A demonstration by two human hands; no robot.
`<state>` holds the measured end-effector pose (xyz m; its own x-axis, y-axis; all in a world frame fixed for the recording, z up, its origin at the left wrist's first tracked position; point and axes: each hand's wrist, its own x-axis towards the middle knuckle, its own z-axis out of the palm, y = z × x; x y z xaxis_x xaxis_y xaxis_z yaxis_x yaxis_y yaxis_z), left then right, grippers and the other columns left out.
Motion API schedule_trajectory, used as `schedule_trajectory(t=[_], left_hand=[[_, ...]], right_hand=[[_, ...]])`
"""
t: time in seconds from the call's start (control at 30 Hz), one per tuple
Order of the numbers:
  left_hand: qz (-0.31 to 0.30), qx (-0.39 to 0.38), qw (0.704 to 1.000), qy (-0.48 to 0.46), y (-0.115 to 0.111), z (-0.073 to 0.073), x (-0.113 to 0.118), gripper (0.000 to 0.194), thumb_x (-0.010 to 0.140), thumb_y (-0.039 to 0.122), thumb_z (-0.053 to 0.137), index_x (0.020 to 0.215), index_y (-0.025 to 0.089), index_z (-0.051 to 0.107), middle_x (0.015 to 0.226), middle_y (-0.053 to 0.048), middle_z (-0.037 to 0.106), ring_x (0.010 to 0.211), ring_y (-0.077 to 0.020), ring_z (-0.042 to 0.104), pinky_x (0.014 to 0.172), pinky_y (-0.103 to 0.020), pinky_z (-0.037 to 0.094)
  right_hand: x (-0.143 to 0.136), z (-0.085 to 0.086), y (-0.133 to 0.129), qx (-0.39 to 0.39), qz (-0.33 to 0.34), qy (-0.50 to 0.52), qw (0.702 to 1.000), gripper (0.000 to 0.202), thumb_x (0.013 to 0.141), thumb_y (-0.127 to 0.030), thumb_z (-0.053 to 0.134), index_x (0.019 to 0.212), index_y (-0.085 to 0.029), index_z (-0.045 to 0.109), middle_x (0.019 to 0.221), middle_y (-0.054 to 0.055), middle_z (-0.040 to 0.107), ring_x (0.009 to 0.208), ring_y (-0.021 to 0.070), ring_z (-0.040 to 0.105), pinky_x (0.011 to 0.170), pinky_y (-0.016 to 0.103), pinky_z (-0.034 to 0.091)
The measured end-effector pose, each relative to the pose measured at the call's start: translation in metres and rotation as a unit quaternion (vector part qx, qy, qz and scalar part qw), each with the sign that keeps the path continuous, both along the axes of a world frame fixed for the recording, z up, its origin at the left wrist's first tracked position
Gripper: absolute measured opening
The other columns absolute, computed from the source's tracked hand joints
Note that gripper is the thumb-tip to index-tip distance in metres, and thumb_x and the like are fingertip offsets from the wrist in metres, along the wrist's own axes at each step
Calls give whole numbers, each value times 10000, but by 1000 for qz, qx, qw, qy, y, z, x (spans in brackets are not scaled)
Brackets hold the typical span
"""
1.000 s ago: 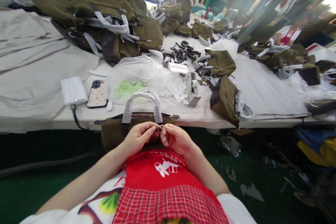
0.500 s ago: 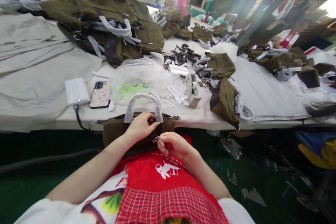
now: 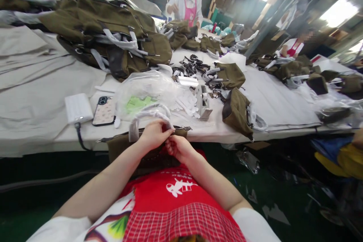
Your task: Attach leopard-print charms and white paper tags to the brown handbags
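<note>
An olive-green handbag (image 3: 119, 147) leans against the table's front edge, close to my apron. Its paired handles (image 3: 134, 126) are wrapped in whitish film and stand up over the zipped top. My left hand (image 3: 153, 135) is closed round the base of the right side of a handle. Beside it, my right hand (image 3: 179, 148) is pinched closed, its fingertips meeting those of the left at the handle base. The small metal fitting that the right hand held a moment ago is now hidden by the fingers.
On the table lie a white power bank (image 3: 78, 107) with a cable, a phone (image 3: 103, 111), a clear plastic bag (image 3: 141, 87), white tags (image 3: 187, 102) and dark straps (image 3: 194, 66). More olive bags (image 3: 235, 111) lie around. A person in a pink apron (image 3: 190, 9) stands across the table.
My right hand has moved up to the left hand, bringing the metal fitting to the handle base. The handles now tilt slightly, and the left fingers have closed. The view has shifted a little.
</note>
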<state>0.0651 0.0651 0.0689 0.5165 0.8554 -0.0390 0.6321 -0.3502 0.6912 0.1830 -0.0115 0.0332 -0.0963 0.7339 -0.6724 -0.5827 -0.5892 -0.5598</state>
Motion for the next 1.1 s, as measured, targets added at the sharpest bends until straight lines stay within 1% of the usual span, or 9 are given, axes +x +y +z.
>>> schedule_trajectory(t=[0.1,0.17,0.33,0.5,0.63,0.77,0.9,1.0,1.1], left_hand=[[19,65,993,99,-17,2,-2,359,869,447,517,698,181,688,690,-100,711,693,-270,671,631,-339,428],[23,77,992,99,-25,1,-3,350,885,434,502,756,176,700,706,-101,717,719,-277,681,641,-336,429],[47,81,996,-3,-29,-5,-10,252,868,376,528,753,188,649,716,-55,692,706,-219,658,653,-298,429],[98,-2,990,-105,-27,-9,-14,299,826,431,571,634,202,589,591,-23,626,587,-192,611,583,-291,411],[102,17,984,-146,-31,-14,-16,280,821,462,570,686,217,555,633,-11,621,622,-189,602,607,-292,427],[153,-89,960,-218,-26,-26,-18,302,763,490,609,696,199,562,631,-10,621,619,-184,590,599,-292,440],[194,-232,914,-269,-18,-34,-21,405,683,561,672,775,178,578,667,-6,635,637,-180,599,566,-274,451],[185,-271,911,-251,-17,-33,-26,454,651,587,705,810,181,577,690,0,645,669,-187,617,559,-265,461],[201,-293,899,-255,-19,-30,-26,471,636,584,723,838,187,573,718,3,659,699,-194,641,574,-269,478]], right_hand=[[-7,0,1,9,-46,6,999,253,880,-184,493,644,-133,569,485,-2,530,385,71,439,389,165,309],[-11,0,0,12,-72,25,997,244,881,-211,519,656,-134,574,482,-6,527,390,72,441,395,164,326],[-18,1,-5,11,-107,58,992,223,847,-205,524,636,-141,555,487,-15,503,402,64,427,409,160,327],[-20,1,-10,65,-141,31,987,183,805,-229,518,632,-171,524,533,-16,500,449,78,424,433,177,336],[-19,3,-12,92,-166,30,981,169,778,-239,533,621,-187,498,554,-10,501,488,95,433,460,191,355],[-15,-1,-11,143,-133,4,981,184,777,-335,595,675,-191,543,570,-13,527,489,97,442,475,206,371],[-1,-9,-6,165,-29,-100,981,294,743,-455,667,775,-164,643,544,-21,564,425,77,440,426,197,325],[9,-12,-4,154,48,-176,971,367,726,-510,693,788,-149,672,521,-26,575,390,65,430,401,190,290],[8,-15,-5,161,46,-187,968,384,710,-525,712,779,-149,680,542,-23,590,415,61,456,421,187,321]])
